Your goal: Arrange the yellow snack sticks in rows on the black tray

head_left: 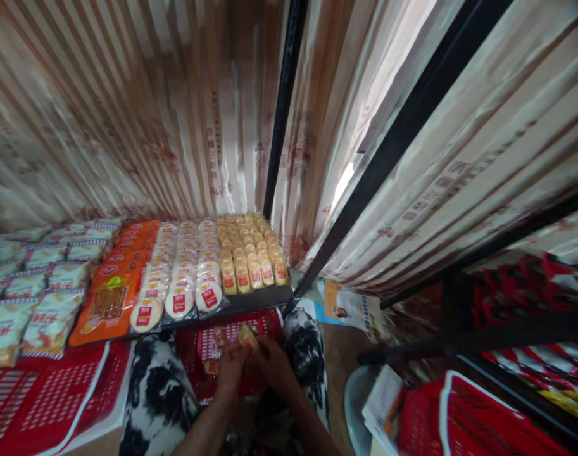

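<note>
I take the two hands as the centre of the clock. Nearest, the left hand and the right hand meet between the knees in black-and-white trousers. Both hands have their fingers closed, pinching one small yellow packet from its two sides; its upper end stands free, tilted toward 11 o'clock. The exact place of each fingertip I cannot tell.

Under them is a red basket, and in it a loose packet lies near 9 o'clock. I judge that the step in hand is the handling of this single packet above the basket. The next move calls, I think, for one hand to keep a soft hold while the other lets go, so that the wrapper is not crushed.

Farther, at 12 o'clock, stand rows of similar yellow packets on a dark shelf. Toward 10 to 11 o'clock are round white snacks, then orange bags near 10, and pale bags between 9 and 10. Farthest, behind the shelf, hangs a pleated curtain.
</note>
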A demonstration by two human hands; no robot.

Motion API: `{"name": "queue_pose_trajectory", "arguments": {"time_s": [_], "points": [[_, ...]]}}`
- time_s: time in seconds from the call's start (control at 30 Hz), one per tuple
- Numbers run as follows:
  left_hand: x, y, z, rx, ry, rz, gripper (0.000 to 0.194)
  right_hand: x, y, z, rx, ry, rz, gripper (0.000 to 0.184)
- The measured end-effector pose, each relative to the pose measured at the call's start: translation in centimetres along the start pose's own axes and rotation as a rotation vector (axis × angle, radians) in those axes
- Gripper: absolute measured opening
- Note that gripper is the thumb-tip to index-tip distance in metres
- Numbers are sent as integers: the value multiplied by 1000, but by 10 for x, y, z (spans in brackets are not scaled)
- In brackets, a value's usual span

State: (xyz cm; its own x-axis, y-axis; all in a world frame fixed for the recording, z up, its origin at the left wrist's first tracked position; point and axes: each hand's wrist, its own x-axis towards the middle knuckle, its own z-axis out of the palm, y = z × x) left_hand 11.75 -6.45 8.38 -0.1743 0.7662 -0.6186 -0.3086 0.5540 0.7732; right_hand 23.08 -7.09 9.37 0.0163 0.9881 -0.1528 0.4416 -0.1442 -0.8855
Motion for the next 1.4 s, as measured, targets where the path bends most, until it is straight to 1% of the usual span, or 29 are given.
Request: {"name": "queue_pose_trajectory", "arguments": {"time_s": [0.1, 0.2, 0.27, 0.4, 0.5, 0.6, 0.73, 0.8, 0.87, 0.97, 1.07, 1.13, 1.27, 1.4], "points": [[3, -3, 1, 0, -18, -3, 42, 0, 3, -1, -24, 19, 1, 29], [-1, 2, 2, 47, 8, 52, 42, -3, 2, -4, 22, 42, -2, 32], [-7, 9, 3, 97, 28, 80, 39, -5, -1, -6, 55, 39, 9, 32], [-17, 25, 6, 185, 58, 120, 26, -8, -9, -8, 95, 52, 13, 29], [-17, 26, 9, 187, 71, 170, 23, -7, -11, -8, 109, 90, -2, 30], [-12, 22, 14, 146, 50, 233, 24, -5, -9, -8, 37, 166, -19, 30], [-9, 24, 21, 145, -37, 349, 21, -3, -9, -10, -126, 290, -61, 28], [-10, 28, 24, 175, -61, 389, 20, -2, -12, -12, -184, 320, -65, 30], [-11, 32, 28, 217, -50, 409, 19, 0, -15, -14, -210, 335, -66, 31], [-13, 38, 34, 254, -44, 437, 20, 3, -18, -16, -208, 363, -77, 34], [-15, 46, 41, 244, -85, 461, 19, 8, -18, -17, -194, 396, -116, 37], [-15, 52, 47, 245, -90, 478, 17, 11, -19, -17, -175, 424, -151, 40], [-7, 57, 60, 243, -77, 516, 14, 15, -22, -16, -138, 480, -192, 44], [5, 58, 71, 203, -105, 502, 15, 19, -23, -15, -105, 490, -202, 46]]}}
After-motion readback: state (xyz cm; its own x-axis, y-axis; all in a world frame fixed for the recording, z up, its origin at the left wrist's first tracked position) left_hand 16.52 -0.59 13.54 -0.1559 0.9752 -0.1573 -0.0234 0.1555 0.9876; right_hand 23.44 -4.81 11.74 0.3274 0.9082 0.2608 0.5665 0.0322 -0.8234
